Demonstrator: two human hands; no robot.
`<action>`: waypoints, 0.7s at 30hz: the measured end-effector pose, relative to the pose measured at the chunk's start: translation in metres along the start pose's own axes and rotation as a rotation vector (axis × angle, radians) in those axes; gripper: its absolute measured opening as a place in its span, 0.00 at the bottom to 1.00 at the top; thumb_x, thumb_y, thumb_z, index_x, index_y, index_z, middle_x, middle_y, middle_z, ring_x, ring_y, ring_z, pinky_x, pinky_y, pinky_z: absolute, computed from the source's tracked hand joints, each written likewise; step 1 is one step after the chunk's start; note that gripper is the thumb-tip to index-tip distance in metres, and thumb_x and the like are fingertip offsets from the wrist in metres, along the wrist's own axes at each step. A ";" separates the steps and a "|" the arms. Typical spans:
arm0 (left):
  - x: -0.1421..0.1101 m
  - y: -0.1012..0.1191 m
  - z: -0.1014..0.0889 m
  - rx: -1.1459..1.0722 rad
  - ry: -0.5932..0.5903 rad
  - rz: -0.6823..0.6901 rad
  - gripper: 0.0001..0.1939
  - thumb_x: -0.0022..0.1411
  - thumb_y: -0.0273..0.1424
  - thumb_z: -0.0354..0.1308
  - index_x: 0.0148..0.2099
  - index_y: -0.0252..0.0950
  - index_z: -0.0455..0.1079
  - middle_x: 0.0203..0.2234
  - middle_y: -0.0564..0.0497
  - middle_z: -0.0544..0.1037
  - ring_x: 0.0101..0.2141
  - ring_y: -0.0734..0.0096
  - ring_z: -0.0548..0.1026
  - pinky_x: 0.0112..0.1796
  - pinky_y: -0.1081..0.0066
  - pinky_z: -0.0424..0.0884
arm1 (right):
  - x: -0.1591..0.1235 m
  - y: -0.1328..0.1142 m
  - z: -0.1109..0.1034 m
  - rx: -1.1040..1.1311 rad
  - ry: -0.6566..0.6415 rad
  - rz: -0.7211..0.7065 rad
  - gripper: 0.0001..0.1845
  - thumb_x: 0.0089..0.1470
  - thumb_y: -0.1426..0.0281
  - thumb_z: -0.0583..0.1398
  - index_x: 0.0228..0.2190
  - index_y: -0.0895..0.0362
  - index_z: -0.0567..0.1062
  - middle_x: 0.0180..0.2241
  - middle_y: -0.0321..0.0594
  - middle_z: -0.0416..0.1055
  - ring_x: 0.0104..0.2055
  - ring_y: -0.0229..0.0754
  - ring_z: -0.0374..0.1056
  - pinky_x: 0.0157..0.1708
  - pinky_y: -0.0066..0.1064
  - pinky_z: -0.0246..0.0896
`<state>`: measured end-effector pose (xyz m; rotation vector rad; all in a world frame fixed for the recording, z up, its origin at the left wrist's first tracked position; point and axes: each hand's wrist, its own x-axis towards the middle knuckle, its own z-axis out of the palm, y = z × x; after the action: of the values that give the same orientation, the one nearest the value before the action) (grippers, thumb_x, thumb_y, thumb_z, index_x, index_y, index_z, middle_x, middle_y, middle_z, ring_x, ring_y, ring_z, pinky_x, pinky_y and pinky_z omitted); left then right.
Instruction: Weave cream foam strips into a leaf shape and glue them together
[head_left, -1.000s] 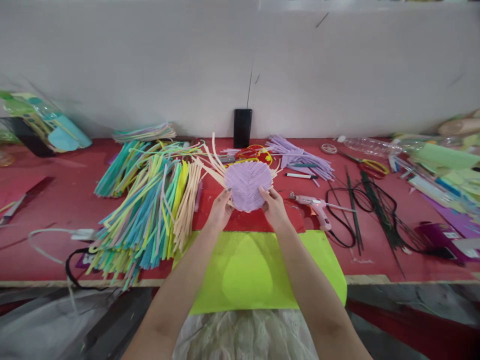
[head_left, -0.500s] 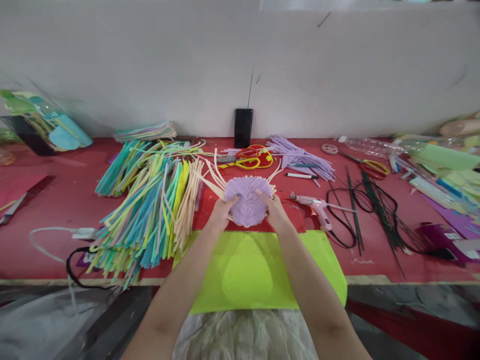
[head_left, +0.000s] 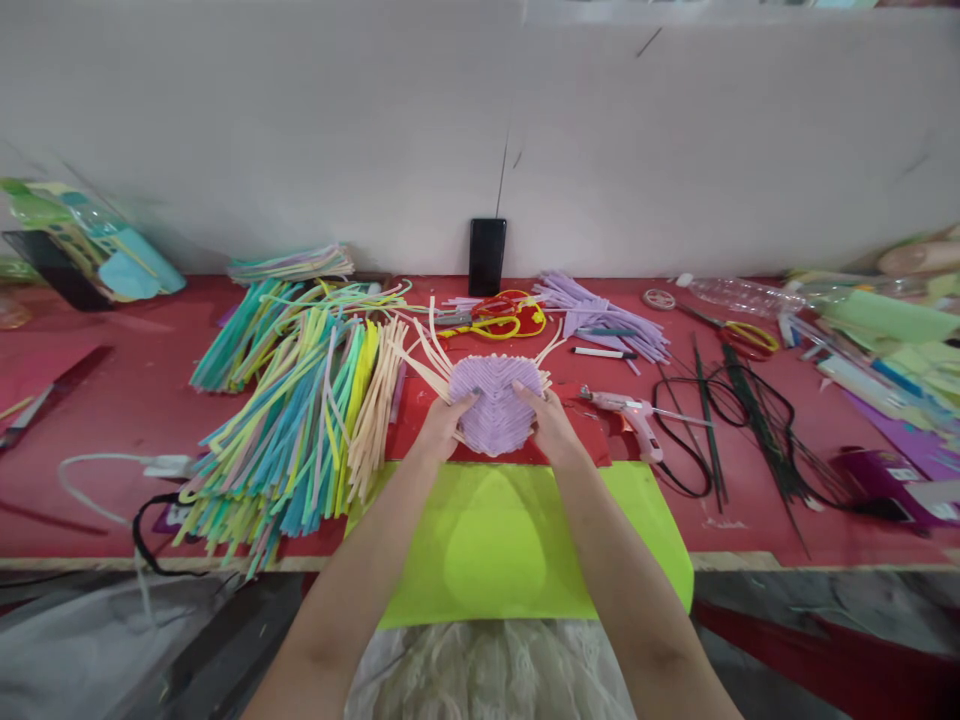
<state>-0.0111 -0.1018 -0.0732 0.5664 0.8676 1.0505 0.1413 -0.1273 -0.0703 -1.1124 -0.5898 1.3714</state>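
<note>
A round lilac woven piece (head_left: 496,405), made of foam strips, lies flat on the red table (head_left: 112,400). My left hand (head_left: 442,425) presses on its left edge and my right hand (head_left: 551,425) on its right edge, fingers laid over the top. Cream strips (head_left: 420,365) stick out from behind it. A lime-green sheet (head_left: 517,540) lies just in front of both hands, hanging over the table's front edge.
A big heap of pastel strips (head_left: 300,420) lies to the left. A pink glue gun (head_left: 634,412) with black cable, green wires (head_left: 757,420), scissors (head_left: 495,318), a marker (head_left: 600,351), loose lilac strips (head_left: 600,310) and a phone (head_left: 487,256) against the wall surround the work.
The lilac piece was held tilted up a second ago; both hands have lowered it flat onto the table and now press on it.
</note>
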 end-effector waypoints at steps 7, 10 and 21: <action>0.000 0.001 0.000 0.003 0.007 -0.008 0.19 0.39 0.29 0.72 0.37 0.32 0.75 0.34 0.44 0.81 0.38 0.58 0.79 0.47 0.58 0.71 | -0.001 -0.001 0.001 0.013 -0.009 -0.007 0.21 0.34 0.59 0.71 0.32 0.56 0.78 0.31 0.39 0.80 0.32 0.45 0.76 0.27 0.29 0.69; 0.000 0.001 0.000 0.002 0.010 -0.013 0.19 0.39 0.29 0.73 0.37 0.31 0.75 0.33 0.45 0.81 0.37 0.59 0.79 0.47 0.58 0.71 | -0.002 -0.002 0.002 0.025 -0.011 -0.008 0.20 0.34 0.60 0.71 0.31 0.56 0.78 0.33 0.40 0.80 0.35 0.46 0.76 0.29 0.29 0.69; 0.000 0.001 -0.001 0.008 -0.004 -0.029 0.17 0.41 0.29 0.71 0.37 0.32 0.76 0.33 0.45 0.82 0.37 0.59 0.79 0.46 0.59 0.73 | -0.004 -0.004 0.004 0.009 0.025 0.073 0.18 0.36 0.59 0.70 0.30 0.56 0.77 0.26 0.38 0.78 0.25 0.41 0.73 0.20 0.27 0.64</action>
<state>-0.0125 -0.1016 -0.0733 0.5605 0.8745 1.0204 0.1389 -0.1295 -0.0643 -1.1520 -0.5285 1.4195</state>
